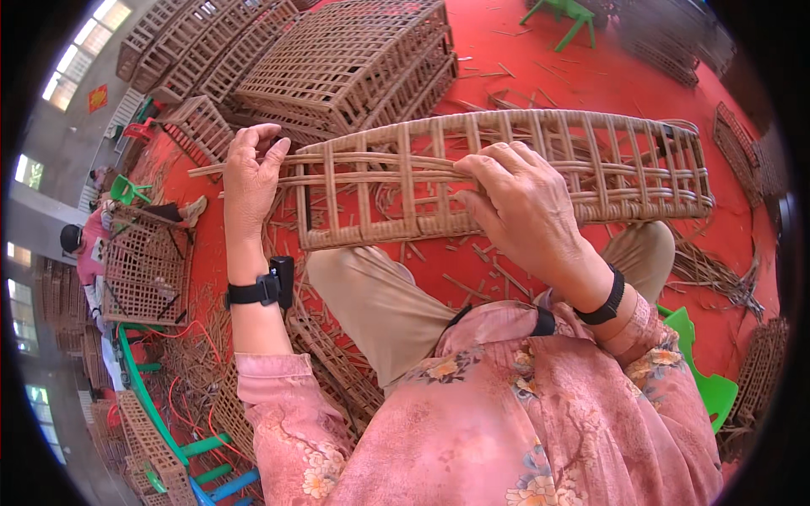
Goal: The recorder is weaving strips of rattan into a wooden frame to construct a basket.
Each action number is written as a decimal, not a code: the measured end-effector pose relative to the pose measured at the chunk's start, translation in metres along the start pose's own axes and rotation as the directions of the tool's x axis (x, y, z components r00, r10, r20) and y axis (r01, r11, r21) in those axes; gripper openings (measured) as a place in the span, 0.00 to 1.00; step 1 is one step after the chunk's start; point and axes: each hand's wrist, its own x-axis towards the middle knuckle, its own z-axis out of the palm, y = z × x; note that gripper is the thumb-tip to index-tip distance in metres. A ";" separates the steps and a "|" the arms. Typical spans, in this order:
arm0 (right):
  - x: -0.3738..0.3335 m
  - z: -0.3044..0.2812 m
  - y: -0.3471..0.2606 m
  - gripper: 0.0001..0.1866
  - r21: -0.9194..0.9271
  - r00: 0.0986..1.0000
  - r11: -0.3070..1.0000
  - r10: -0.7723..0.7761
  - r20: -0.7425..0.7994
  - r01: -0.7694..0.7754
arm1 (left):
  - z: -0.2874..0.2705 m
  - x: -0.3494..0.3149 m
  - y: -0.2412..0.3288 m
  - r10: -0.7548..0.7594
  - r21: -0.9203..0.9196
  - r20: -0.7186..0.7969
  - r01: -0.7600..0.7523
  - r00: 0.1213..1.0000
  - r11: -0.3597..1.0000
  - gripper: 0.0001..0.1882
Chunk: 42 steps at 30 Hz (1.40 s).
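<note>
A long woven wicker panel, with open slats and a curved upper rim, lies across my knees. Thin wicker strips run lengthwise through its slats and stick out past its left end. Around those strips, at the left end, the fingers of my left hand are closed, and the strip ends show beyond it. My right hand pinches the strips near the panel's middle, its thumb below and fingers above. The right hand's back hides part of the lower rim.
Large wicker crates are stacked ahead at the left. Cut strips litter the red floor. A green plastic chair is by my right side. At the far left a person in pink is beside another wicker crate.
</note>
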 end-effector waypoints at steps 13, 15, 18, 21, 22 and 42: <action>0.048 0.051 -0.024 0.07 -0.123 0.997 0.989 -0.075 0.021 0.077 | -0.008 0.002 0.007 0.027 0.046 0.116 -0.033 0.993 0.998 0.16; 0.054 0.050 -0.027 0.07 -0.139 0.998 0.989 -0.036 0.052 0.043 | -0.008 0.000 0.018 -0.023 0.113 0.136 0.007 0.990 0.994 0.14; 0.060 0.056 -0.032 0.08 -0.140 0.997 0.990 0.010 0.077 0.001 | -0.009 0.002 0.010 -0.057 -0.173 0.114 0.076 0.992 0.982 0.11; 0.064 0.063 -0.036 0.11 -0.164 0.994 0.986 0.011 0.109 0.007 | -0.014 0.002 0.017 -0.114 -0.385 0.092 0.141 0.989 0.912 0.07; 0.065 0.065 -0.035 0.13 -0.193 0.990 0.981 -0.001 0.140 0.028 | -0.016 0.002 0.021 -0.122 -0.467 0.060 0.136 0.991 0.874 0.06; 0.085 0.063 -0.032 0.09 -0.048 0.936 0.989 0.149 0.317 -0.142 | -0.019 0.002 0.005 -0.179 -0.537 -0.017 0.142 0.984 0.832 0.06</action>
